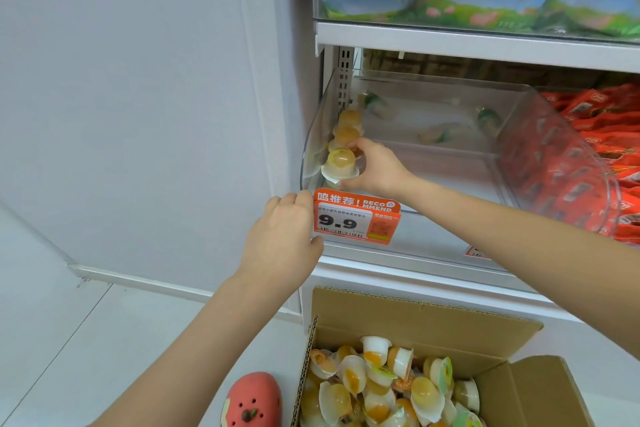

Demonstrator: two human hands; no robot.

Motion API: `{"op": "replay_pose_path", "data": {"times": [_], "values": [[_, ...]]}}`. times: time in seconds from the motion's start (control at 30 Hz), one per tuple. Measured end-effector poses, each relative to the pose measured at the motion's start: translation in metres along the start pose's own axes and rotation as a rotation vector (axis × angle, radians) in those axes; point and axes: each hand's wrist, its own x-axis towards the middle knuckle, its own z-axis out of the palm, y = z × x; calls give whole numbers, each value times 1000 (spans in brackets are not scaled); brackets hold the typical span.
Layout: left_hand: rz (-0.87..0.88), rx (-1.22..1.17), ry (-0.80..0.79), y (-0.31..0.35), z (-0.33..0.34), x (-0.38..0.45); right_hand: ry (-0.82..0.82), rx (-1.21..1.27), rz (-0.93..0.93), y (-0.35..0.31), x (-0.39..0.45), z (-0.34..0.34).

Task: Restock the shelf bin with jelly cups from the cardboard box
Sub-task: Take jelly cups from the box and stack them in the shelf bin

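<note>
In bin [519,104], jelly cup [341,165] dome-up

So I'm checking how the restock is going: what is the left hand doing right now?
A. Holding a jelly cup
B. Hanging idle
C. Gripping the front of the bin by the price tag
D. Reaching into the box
C: the left hand has its fingers over the front edge of the bin beside the price tag, while the right hand sets a jelly cup inside.

White shelf [398,258] carries clear bin [554,121]; floor [104,340] carries cardboard box [433,319].
</note>
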Motion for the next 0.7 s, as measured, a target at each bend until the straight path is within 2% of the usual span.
{"op": "replay_pose_path", "data": {"times": [0.17, 0.23, 0.37, 0.47, 0.5, 0.57, 0.63, 0.7], "values": [[-29, 53, 27, -2, -2, -1, -1, 3, 47, -7, -11, -16], [-57, 45, 11, -5, -3, -5, 137, 45, 29, -15, -32, -35], [-52, 65, -48, -2, 3, -25, 483, 94, -180, -13, -113, -63], [27, 116, -164, 9, 30, -53, 552, -42, -302, 15, -185, -53], [59, 131, -234, 12, 44, -64, 517, -94, -313, 28, -207, -44], [125, 146, -398, 17, 73, -86, 325, -144, -235, 60, -245, -20], [200, 190, -539, 19, 104, -103, 65, -159, -49, 93, -277, 8], [259, 234, -649, 20, 141, -117, -124, -178, 133, 130, -305, 36]]}}
